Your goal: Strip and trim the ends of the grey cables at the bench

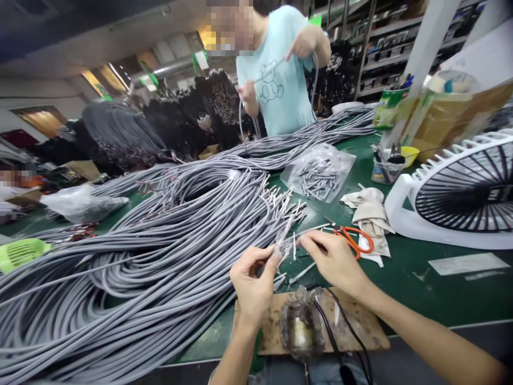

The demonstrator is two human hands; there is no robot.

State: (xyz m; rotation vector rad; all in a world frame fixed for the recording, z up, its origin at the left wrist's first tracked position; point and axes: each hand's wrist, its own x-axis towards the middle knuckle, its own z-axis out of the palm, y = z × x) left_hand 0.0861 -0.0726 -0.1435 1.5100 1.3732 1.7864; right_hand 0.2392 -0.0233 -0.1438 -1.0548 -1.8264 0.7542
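Note:
My left hand is closed, thumb and forefinger pinched at the ends of the grey cables. What it pinches is small and blurred, near a crumpled clear plastic piece. To its right, my right hand is also closed, its fingertips together beside a thin white strip. Whether that hand holds anything is hidden. Just beyond the right hand lie orange-handled scissors. Below both hands, a wrapped metal device with black cords sits on a wooden board.
A clear bag of small grey parts lies beyond the cable ends. At right stand a white fan and a crumpled cloth. Across the green table, a person in a light blue shirt handles a grey cable.

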